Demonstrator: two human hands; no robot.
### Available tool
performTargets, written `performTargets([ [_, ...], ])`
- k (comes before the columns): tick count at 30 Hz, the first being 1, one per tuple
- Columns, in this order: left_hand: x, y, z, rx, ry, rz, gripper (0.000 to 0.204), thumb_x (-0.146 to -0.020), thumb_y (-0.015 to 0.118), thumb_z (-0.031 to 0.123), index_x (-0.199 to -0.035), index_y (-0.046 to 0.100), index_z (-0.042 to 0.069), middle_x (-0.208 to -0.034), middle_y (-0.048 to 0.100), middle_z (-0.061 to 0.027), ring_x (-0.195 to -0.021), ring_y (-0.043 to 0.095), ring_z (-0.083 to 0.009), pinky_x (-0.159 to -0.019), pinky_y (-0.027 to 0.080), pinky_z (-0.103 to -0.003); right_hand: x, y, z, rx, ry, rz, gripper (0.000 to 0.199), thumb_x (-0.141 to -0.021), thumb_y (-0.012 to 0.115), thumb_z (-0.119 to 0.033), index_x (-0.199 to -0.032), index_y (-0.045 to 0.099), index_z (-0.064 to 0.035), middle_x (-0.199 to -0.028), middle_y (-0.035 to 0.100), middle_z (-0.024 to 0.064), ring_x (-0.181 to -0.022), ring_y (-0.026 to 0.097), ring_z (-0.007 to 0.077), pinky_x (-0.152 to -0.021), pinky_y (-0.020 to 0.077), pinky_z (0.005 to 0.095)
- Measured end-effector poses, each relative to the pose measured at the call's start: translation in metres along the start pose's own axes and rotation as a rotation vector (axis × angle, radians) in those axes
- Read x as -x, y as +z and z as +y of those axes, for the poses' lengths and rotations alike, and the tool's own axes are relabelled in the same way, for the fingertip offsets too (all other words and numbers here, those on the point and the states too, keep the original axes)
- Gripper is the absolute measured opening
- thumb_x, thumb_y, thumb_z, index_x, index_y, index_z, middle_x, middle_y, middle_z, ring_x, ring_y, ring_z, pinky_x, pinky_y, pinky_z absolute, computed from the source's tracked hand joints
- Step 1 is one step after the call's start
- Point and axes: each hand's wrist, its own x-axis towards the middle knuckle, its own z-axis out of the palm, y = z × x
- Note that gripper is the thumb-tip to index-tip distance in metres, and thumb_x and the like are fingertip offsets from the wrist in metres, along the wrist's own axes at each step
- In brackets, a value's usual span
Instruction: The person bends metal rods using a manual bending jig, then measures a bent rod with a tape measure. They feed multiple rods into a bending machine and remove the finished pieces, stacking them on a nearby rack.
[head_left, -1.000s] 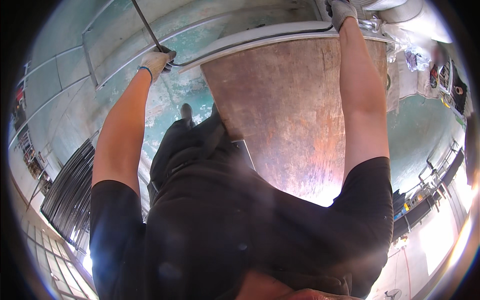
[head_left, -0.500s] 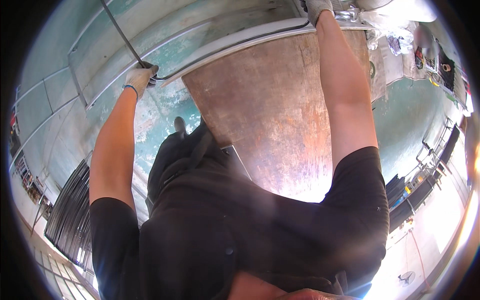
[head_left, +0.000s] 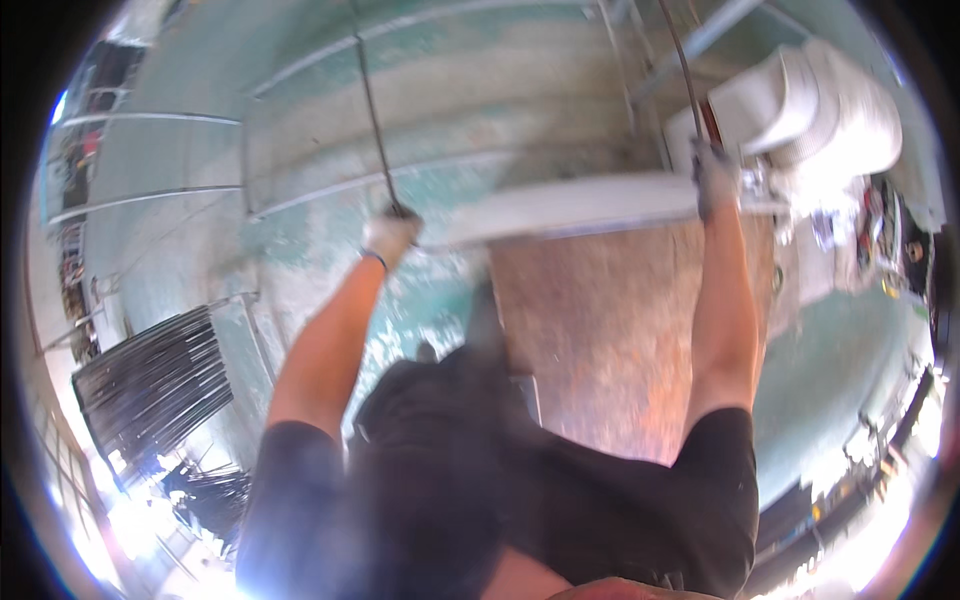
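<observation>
Biggest first: worn green-grey floor runs under everything, w/ thin metal frame bars across it, upper L and top ctr. My bench, brown scuffed top, sits ctr-right of frame, pale strip along its upper edge. Upper R there's a big white ribbed roll, v. bright; mid-L, a bundle of black rods, ends blurred. Task-wise I've got two slim dark lengths: left rod in upper ctr-left, slanting up from my L hand to the top edge, & right rod in upper ctr-right, slanting up to the top edge too. Can't tell if they're joined btwn my hands, too much blur there. Left hand, pale glove, is closed round the lower end of its rod, off the bench's L corner. Right hand, greyish glove, is closed round its rod's lower end, nr the bench's upper R. Smallest: dark blue band on my L wrist.
</observation>
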Motion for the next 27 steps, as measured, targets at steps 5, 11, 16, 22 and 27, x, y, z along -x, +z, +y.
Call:
performTargets([
  [5, 0.107, -0.078, -0.002, 0.414, -0.141, -0.105, 0.011, -0.086, 0.075, 0.005, -0.095, 0.069, 0.001, -0.081, 0.069, -0.0047, -0.069, 0.065, -0.0142, -0.064, 0.055, -0.031, 0.104, 0.011, -0.033, -0.116, -0.013, -0.081, 0.028, -0.105, 0.068, -0.025, -0.115, 0.076, -0.0010, -0.072, 0.053, -0.0053, -0.055, 0.043, 0.0045, -0.049, 0.0332, 0.0241],
  [11, 0.211, -0.141, -0.109, 0.611, -0.143, -0.019, 0.018, -0.088, 0.074, 0.010, -0.100, 0.070, -0.002, -0.086, 0.070, -0.0076, -0.076, 0.070, -0.0161, -0.073, 0.061, -0.032, 0.223, 0.040, -0.066, -0.050, -0.035, -0.303, 0.031, -0.101, 0.071, -0.028, -0.115, 0.075, -0.0001, -0.062, 0.042, -0.0059, -0.047, 0.038, 0.0066, -0.043, 0.0333, 0.0271],
  [16, 0.321, -0.193, -0.195, 0.974, -0.201, -0.009, 0.023, -0.086, 0.075, 0.007, -0.106, 0.070, -0.004, -0.090, 0.071, -0.0091, -0.081, 0.071, -0.0184, -0.076, 0.060, -0.033, 0.293, 0.087, -0.077, 0.170, -0.183, -0.433, 0.021, -0.102, 0.067, -0.020, -0.108, 0.072, 0.0001, -0.060, 0.042, -0.0056, -0.045, 0.036, 0.0062, -0.042, 0.0299, 0.0269],
  [22, 0.494, -0.238, -0.337, 1.603, -0.093, 0.209, 0.022, -0.092, 0.070, 0.004, -0.112, 0.063, -0.003, -0.090, 0.069, -0.0109, -0.079, 0.071, -0.0236, -0.078, 0.060, -0.039, 0.465, 0.199, -0.127, 0.024, -0.426, -0.919, 0.047, -0.092, 0.065, -0.010, -0.137, 0.065, 0.0038, -0.065, 0.052, -0.0031, -0.054, 0.042, 0.0062, -0.051, 0.0316, 0.0245],
  [27, 0.642, -0.242, -0.455, 2.135, 0.116, 0.444, 0.011, -0.094, 0.061, 0.000, -0.105, 0.062, 0.001, -0.086, 0.063, -0.0067, -0.082, 0.067, -0.0216, -0.086, 0.054, -0.040, 0.612, 0.284, -0.139, 0.354, -0.810, -1.237, 0.025, -0.092, 0.061, -0.010, -0.114, 0.067, -0.0006, -0.082, 0.056, -0.0010, -0.072, 0.052, 0.0089, -0.067, 0.0433, 0.0267],
])
